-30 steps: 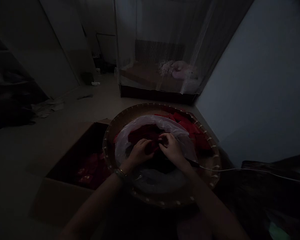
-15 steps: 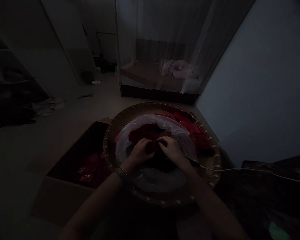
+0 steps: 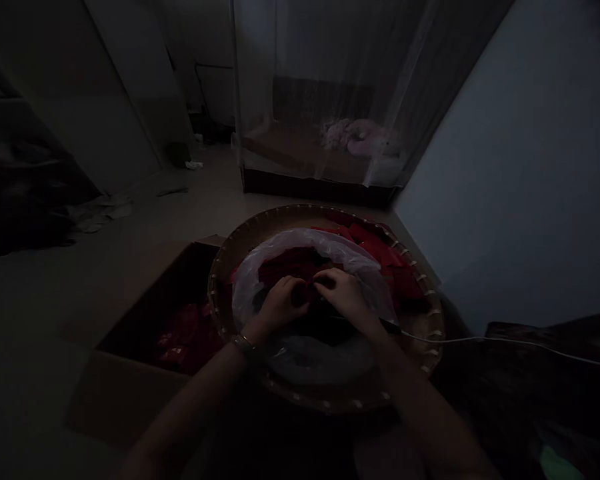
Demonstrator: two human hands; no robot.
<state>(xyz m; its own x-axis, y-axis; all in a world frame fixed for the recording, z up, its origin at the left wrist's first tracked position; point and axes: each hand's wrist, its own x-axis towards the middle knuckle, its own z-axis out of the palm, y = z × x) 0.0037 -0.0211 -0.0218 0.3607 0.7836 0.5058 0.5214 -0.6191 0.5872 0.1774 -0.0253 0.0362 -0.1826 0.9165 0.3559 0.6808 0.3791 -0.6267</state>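
My left hand [image 3: 281, 301] and my right hand [image 3: 347, 295] meet over an opened translucent plastic bag [image 3: 245, 283], each with thumb and fingers pinched. A small dark-red piece seems to lie between the fingertips; it is too dark to tell its kind. Dark-red flat pieces [image 3: 290, 265] fill the far part of the bag. The bag lies in a wide round woven basket [image 3: 215, 283]. Brighter red flat pieces [image 3: 380, 250] are heaped at the basket's far right. Under my right wrist sits a dark slim object [image 3: 393, 327] with a white cable.
Left of the basket stands an open cardboard box [image 3: 125, 373] holding red shiny packets [image 3: 175, 340]. A white cable [image 3: 480, 339] runs off right. Behind are a netted bed [image 3: 290, 150] and, at right, a pale wall [image 3: 520, 167]. Dark cloth-like items [image 3: 520, 373] lie lower right.
My right hand's fingers have shifted slightly at the pinch and its hand has risen a little. My left hand stays nearly in place. The whole view has moved slightly.
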